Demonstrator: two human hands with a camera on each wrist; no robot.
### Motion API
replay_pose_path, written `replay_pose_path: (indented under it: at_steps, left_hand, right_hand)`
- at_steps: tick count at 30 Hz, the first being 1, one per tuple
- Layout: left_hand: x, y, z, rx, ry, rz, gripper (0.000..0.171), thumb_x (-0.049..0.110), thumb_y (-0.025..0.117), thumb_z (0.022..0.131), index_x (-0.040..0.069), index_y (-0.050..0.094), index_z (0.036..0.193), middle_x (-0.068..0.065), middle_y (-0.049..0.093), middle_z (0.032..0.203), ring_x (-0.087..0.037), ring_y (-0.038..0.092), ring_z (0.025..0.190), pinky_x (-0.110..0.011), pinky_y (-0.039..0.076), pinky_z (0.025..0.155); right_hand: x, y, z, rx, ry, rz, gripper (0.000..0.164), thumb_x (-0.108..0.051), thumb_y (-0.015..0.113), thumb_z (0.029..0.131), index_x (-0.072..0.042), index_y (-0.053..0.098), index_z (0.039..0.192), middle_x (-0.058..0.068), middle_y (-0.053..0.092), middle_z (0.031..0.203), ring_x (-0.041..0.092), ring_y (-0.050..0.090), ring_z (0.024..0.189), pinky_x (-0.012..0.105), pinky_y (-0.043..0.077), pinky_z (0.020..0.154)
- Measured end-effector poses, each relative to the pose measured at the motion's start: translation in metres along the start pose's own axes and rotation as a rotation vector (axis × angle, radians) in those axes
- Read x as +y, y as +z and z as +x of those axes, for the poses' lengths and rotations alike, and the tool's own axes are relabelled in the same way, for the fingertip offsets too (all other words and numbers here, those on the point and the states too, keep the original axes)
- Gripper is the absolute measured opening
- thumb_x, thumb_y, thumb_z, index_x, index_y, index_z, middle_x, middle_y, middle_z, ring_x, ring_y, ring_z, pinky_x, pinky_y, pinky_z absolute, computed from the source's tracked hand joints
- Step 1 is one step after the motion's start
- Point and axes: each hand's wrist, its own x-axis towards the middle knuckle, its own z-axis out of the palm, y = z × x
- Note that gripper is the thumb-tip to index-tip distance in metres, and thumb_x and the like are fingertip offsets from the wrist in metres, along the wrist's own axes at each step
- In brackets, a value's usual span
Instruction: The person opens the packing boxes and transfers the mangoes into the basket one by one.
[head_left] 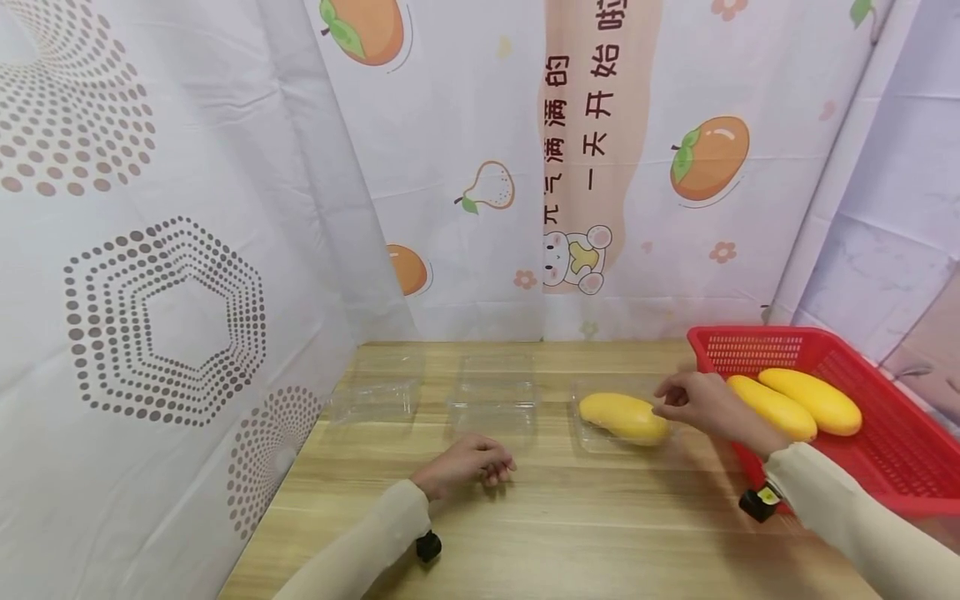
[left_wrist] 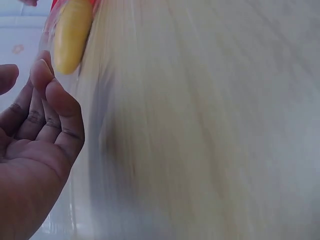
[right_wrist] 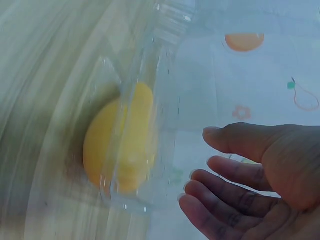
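Observation:
One yellow mango lies in a clear plastic box on the right part of the table. My right hand hovers at the right end of that mango, its fingers loosely bent. In the right wrist view, a gap separates the relaxed right fingers from the mango, and they hold nothing. Low over the table's middle, my left hand hangs loosely curled and grips nothing. The left wrist view has the left palm facing the camera, with the mango beyond the fingertips.
Two more clear boxes, a left one and a middle one, stand along the back of the wooden table. A red basket at the right holds two mangoes. Printed curtains hang behind and at the left.

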Motion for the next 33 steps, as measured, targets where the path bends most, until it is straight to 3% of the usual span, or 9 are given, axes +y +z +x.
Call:
replay_pose_path:
  at_steps: [9,16,27,33]
  left_hand:
    - [0.003,0.02,0.011,-0.028,-0.003,0.02,0.031,0.022,0.059,0.106,-0.004,0.075,0.104,-0.014,0.072,0.086,-0.012,0.062,0.069,-0.024,0.053,0.062]
    - [0.005,0.035,0.016,-0.051,-0.001,0.027,0.028,0.022,0.061,0.105,-0.002,0.076,0.103,-0.015,0.074,0.087,-0.011,0.062,0.067,-0.023,0.053,0.061]
    - [0.002,0.053,0.029,-0.067,-0.012,0.012,0.025,0.021,0.06,0.104,0.003,0.077,0.102,-0.006,0.073,0.083,-0.009,0.062,0.066,-0.023,0.052,0.061]
    - [0.006,0.064,0.034,-0.04,-0.014,0.003,0.024,0.019,0.06,0.104,0.001,0.077,0.102,-0.008,0.073,0.082,-0.01,0.062,0.066,-0.023,0.052,0.061]
  right_hand:
    - [-0.018,0.016,0.0,-0.072,-0.002,0.057,0.026,-0.025,0.086,0.085,-0.005,0.075,0.099,-0.01,0.067,0.08,0.007,0.059,0.071,0.025,0.054,0.065]
    - [-0.029,0.029,0.0,-0.122,-0.011,0.111,0.019,-0.018,0.087,0.084,-0.006,0.076,0.095,-0.008,0.063,0.078,0.011,0.055,0.07,0.025,0.052,0.064]
    - [-0.041,0.052,-0.003,-0.171,-0.079,0.065,0.018,-0.024,0.088,0.083,-0.014,0.075,0.092,-0.015,0.06,0.075,0.005,0.053,0.07,0.024,0.05,0.064]
    - [-0.043,0.064,-0.005,-0.173,-0.133,0.05,0.016,-0.02,0.088,0.082,-0.014,0.076,0.091,-0.016,0.056,0.072,0.002,0.05,0.068,0.024,0.047,0.064]
